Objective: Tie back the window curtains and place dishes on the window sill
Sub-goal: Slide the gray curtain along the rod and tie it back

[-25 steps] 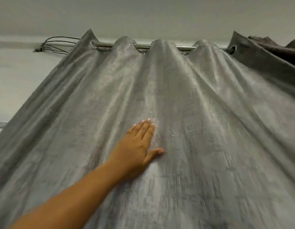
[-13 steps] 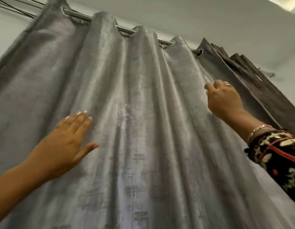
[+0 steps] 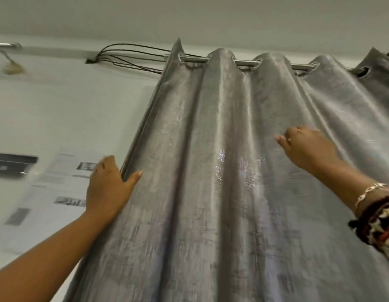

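Observation:
A grey shiny curtain (image 3: 211, 171) hangs in deep folds from a metal rod (image 3: 246, 62) by its eyelets. My left hand (image 3: 108, 186) holds the curtain's left edge, thumb on the front and fingers behind the hem. My right hand (image 3: 307, 149) is higher up on the right, its fingers curled into a fold of the fabric, thumb pointing left. A bracelet and a patterned sleeve cover that wrist. No dishes or window sill are in view.
Black cables (image 3: 132, 55) run along the wall to the rod's left end. Printed papers (image 3: 65, 182) and a dark panel (image 3: 12, 164) are on the white wall at the left. A darker curtain (image 3: 387, 59) hangs at the far right.
The view has swung right to left, showing the curtain's left edge. My left hand moved from flat on the fabric to that edge. My right hand came in and shifted along the folds.

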A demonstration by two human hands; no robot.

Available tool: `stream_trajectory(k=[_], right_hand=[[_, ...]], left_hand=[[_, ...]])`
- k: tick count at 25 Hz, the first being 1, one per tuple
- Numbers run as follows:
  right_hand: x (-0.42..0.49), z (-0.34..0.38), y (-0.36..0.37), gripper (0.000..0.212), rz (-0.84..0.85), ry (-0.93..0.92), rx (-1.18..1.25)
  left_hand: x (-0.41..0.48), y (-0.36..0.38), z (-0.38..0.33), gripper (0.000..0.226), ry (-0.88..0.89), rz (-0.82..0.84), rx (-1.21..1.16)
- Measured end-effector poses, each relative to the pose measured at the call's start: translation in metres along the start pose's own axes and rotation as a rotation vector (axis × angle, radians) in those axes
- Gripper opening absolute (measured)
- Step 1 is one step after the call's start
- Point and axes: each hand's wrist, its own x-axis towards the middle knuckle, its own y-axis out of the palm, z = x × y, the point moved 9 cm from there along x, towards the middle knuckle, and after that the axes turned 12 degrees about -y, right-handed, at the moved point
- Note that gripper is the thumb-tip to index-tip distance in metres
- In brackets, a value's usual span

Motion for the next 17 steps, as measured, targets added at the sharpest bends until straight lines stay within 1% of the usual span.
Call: stream_trajectory(k=[1,2,3,5,8,9,10,12,13,14,17], right_hand=[[0.004,0.011,0.009,0.053,0.041,0.015,0.027],[0.009,0.022,0.020,0.059,0.082,0.032,0.058],[0.017,0.033,0.029,0.065,0.110,0.051,0.083],[0.032,0.057,0.048,0.074,0.155,0.092,0.139],[0.044,0.083,0.075,0.082,0.240,0.138,0.171],[0.046,0.087,0.082,0.079,0.266,0.150,0.155],[0.048,0.089,0.088,0.069,0.279,0.159,0.143],[0.051,0.099,0.094,0.038,0.256,0.139,0.147],[0.052,0.105,0.096,0.028,0.230,0.123,0.148],[0.053,0.112,0.094,0.026,0.193,0.107,0.134],[0.061,0.147,0.090,0.029,0.109,0.016,0.042]], left_hand=[[0.004,0.006,0.008,0.066,-0.082,0.058,0.013],[0.005,0.013,0.011,0.058,-0.123,0.100,0.047],[0.006,0.019,0.011,0.048,-0.127,0.123,0.078],[0.006,0.024,0.008,0.027,-0.088,0.123,0.120],[-0.001,0.028,0.003,0.021,-0.006,0.091,0.136],[-0.004,0.029,-0.001,0.022,0.037,0.072,0.142],[-0.006,0.030,-0.004,0.024,0.077,0.062,0.145],[-0.008,0.033,-0.006,0.025,0.126,0.065,0.123],[-0.009,0.035,-0.006,0.025,0.139,0.073,0.099],[-0.009,0.038,-0.006,0.025,0.154,0.082,0.073],[-0.010,0.047,-0.002,0.025,0.202,0.112,0.029]])
